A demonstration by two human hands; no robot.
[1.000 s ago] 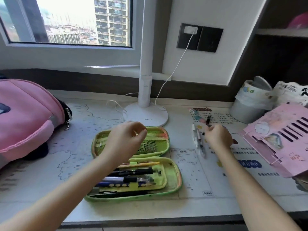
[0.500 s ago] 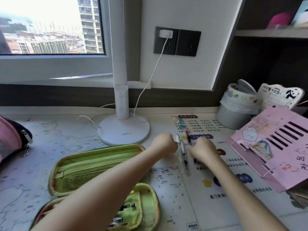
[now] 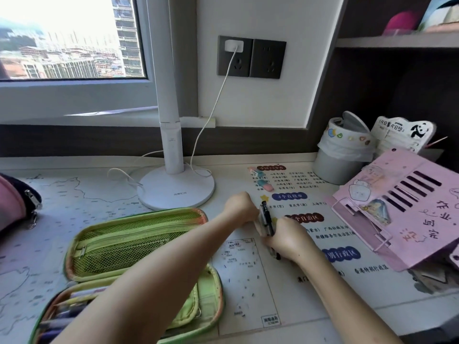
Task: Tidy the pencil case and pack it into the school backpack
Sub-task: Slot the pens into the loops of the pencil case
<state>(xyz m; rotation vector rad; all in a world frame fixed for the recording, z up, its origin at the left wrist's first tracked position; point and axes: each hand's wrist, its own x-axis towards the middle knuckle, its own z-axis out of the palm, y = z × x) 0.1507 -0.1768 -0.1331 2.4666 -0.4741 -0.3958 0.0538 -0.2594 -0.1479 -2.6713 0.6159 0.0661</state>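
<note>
We are bunching the loose pens (image 3: 266, 219) on the desk mat (image 3: 248, 281), just off centre toward 1 o'clock. Our right hand (image 3: 289, 242) is curling round them from 5 o'clock, with one tip poking out under the palm. Our left hand (image 3: 242, 208) is closing in from 9 o'clock, fist-like and touching the pens. Its fingertips are hidden, so we can't tell if it is gripping. The pencil case (image 3: 139, 242) is lying unzipped at 7 o'clock of the hands, and our left forearm is crossing its lower half. The pink backpack (image 3: 11, 207) is peeking in at the 9 o'clock edge, well apart. The lamp (image 3: 176, 192) is standing at 10 o'clock of the hands, the erasers (image 3: 264, 182) are lying at 12, and the pink book stand (image 3: 402, 209) is sitting at 3.
</note>
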